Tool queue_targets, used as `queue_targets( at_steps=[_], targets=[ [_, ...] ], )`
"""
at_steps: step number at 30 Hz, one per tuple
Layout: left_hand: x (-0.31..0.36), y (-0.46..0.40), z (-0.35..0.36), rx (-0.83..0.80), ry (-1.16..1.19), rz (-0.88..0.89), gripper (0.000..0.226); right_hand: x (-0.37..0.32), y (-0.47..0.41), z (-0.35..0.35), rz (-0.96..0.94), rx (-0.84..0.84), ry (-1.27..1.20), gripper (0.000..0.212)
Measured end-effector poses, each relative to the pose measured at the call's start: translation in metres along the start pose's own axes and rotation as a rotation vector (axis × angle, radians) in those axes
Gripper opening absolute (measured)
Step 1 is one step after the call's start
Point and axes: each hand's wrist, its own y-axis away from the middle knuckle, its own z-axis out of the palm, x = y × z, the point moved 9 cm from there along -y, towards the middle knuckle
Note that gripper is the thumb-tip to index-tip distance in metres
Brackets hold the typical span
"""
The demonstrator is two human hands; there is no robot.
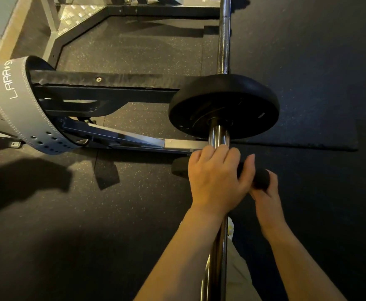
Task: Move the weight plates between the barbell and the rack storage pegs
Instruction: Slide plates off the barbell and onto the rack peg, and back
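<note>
The left hand (215, 177) curls over a small black plate (253, 178) on the barbell (217, 135) sleeve; the right hand (264, 192) grips its edge from beneath. Two plates show, the larger plate (223, 107) seated farther along.

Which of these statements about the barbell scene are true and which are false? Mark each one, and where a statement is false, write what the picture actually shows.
1. A black weight plate sits on the barbell sleeve. True.
2. The left hand rests flat on the floor. False: it lies over the sleeve, fingers curled on a small black plate.
3. A grey lifting belt hangs around a part of the rack. True.
4. The right hand is empty. False: it holds the small black plate from below.
5. The belt is red. False: grey with white stitching.
</note>
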Motion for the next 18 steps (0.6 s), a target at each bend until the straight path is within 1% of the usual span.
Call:
queue_targets(
  at_steps=[2, 4, 6, 8, 10, 11, 12, 14, 16, 18],
  targets=[
    [-0.003, 0.002, -0.002, 0.004, 0.033, 0.011, 0.034, -0.010, 0.000, 0.000, -0.026, -0.016, 0.049, 0.034],
    [-0.010, 0.004, -0.003, -0.007, 0.100, 0.016, 0.034, -0.020, 0.001, -0.001, -0.098, -0.048, 0.137, 0.033],
    [-0.025, 0.006, -0.004, -0.030, 0.209, -0.047, 0.032, -0.029, 0.008, -0.002, -0.190, -0.029, 0.333, 0.033],
    [-0.052, 0.014, 0.001, -0.119, 0.420, -0.219, 0.032, -0.045, 0.022, -0.002, -0.327, 0.075, 0.571, 0.031],
    [-0.084, 0.035, 0.012, -0.239, 0.708, -0.515, 0.036, -0.065, 0.039, 0.007, -0.511, 0.152, 0.729, 0.033],
    [-0.098, 0.049, 0.018, -0.282, 0.820, -0.663, 0.037, -0.073, 0.047, 0.015, -0.599, 0.159, 0.781, 0.036],
    [-0.109, 0.061, 0.022, -0.302, 0.874, -0.775, 0.038, -0.079, 0.053, 0.023, -0.671, 0.155, 0.821, 0.039],
    [-0.120, 0.072, 0.026, -0.308, 0.888, -0.876, 0.038, -0.084, 0.057, 0.035, -0.737, 0.140, 0.873, 0.041],
    [-0.121, 0.075, 0.028, -0.290, 0.910, -0.901, 0.038, -0.081, 0.057, 0.039, -0.758, 0.140, 0.898, 0.043],
    [-0.118, 0.075, 0.028, -0.292, 0.928, -0.879, 0.038, -0.077, 0.055, 0.038, -0.785, 0.152, 0.868, 0.043]
  ],
)
